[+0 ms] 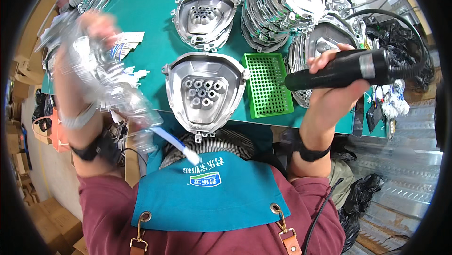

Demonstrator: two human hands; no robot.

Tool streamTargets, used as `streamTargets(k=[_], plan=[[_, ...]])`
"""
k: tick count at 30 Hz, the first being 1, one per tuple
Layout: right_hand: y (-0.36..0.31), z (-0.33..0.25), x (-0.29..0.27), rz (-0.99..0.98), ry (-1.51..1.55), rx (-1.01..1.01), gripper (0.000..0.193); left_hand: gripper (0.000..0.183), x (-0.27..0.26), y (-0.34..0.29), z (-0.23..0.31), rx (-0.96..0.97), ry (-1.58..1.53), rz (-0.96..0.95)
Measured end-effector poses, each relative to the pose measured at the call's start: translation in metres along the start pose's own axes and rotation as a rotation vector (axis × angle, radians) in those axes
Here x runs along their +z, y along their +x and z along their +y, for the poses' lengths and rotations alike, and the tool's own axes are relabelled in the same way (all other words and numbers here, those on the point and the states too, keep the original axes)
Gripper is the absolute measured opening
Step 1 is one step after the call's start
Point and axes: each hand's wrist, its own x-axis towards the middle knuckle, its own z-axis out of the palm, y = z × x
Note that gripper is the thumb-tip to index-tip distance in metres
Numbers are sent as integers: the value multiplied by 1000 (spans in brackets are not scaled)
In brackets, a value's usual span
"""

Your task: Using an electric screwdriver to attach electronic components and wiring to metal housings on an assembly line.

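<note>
Fingers: your right hand point(336, 90) is wrapped around a black power tool point(343, 69); your left hand point(96, 29) — blurred — grips a clear plastic bag point(108, 85).
Housing: grey metal casting point(205, 92) lies on the green bench point(150, 10) — between your hands.
Tray: green grid tray point(267, 85) just beside it.

The green-topped table point(150, 15) carries a grey cast metal housing point(205, 96) lying just left of the right grip point(336, 83), a green perforated tray point(267, 84) touching its right side, a second housing point(205, 20) beyond it, and leaning stacks of further housings point(282, 5) (edges overlapping) behind.
</note>
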Motion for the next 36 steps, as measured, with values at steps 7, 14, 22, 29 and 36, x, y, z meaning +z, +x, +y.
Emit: streamTargets(k=[7,14,22,29,36], plan=[[-10,-1,33,158,-81,-110,53,8,-288,-187,112,49,-142,376],[0,-12,-3,182,98,-57,54,34,-391,-366,59,51,14,1314],[-2,-59,1,210,95,-238,62,33,-212,-164,68,394,1299,888],[-19,-94,-1,-102,601,-177,64,27,-80,33,16,15,2065,-438],[-29,-102,7,-139,683,-170,66,32,-95,71,-24,-289,2196,-594]])
